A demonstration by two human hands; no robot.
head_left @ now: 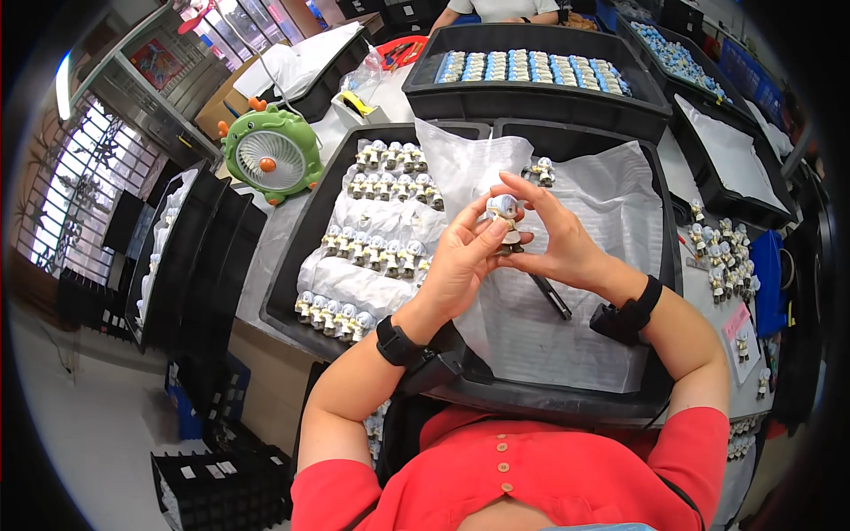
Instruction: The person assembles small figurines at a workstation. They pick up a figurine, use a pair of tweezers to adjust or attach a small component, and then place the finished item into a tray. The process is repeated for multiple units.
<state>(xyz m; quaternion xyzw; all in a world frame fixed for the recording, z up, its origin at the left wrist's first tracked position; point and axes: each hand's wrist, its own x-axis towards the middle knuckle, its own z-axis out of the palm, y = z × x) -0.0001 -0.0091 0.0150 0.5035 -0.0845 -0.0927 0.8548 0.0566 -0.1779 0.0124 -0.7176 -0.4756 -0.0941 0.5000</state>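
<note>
A small figurine (504,211) with a pale blue-white head and a light, dark-footed body is held upright in front of me, above the trays. My left hand (462,262) pinches it from the left, thumb across its front. Around its right side curves my right hand (571,246), index finger by the head and thumb by the feet, fingertips apparently touching it. Beneath my hands, the right black tray (666,190) is lined with white foam sheet (584,345). One similar figurine (542,171) lies near its far end, and a dark pen-like tool (551,297) rests on the sheet.
To the left, a black tray (292,265) holds rows of similar figurines. A green fan (270,152) stands beyond it. Farther back is a large black bin (531,111) of blue-and-white pieces. Loose figurines (722,252) cluster at the right. Another person (500,9) sits opposite.
</note>
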